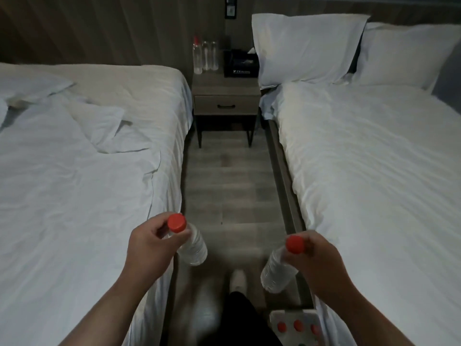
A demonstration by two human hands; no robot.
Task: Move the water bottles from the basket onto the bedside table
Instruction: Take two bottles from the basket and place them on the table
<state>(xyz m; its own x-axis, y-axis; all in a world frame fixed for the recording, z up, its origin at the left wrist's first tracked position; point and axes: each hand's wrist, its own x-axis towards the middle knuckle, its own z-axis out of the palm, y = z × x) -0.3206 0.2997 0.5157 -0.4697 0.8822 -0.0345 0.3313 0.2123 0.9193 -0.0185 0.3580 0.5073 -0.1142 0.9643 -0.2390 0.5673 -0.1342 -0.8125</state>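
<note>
Above the floor between two beds, a red-capped bottle [190, 242] is clasped near its neck by the left grip [149, 243]. At the counter's [225, 84] back left corner, three bottles [205, 56] are stood upright. A second red-capped bottle [279, 269] is clasped by the right grip [316, 255]. The basket [295, 325], with more red caps, is seen at the bottom edge.

Setting: hotel-type twin bedroom. Two single beds, left bed [82, 151] and right bed [374, 158], both in white linen. Shared bedside table [225, 94] with drawer between them; bottled water [205, 56] and dark tissue box [240, 63] on top. Wood-panelled wall [99, 28], plank floor [232, 176].
</note>
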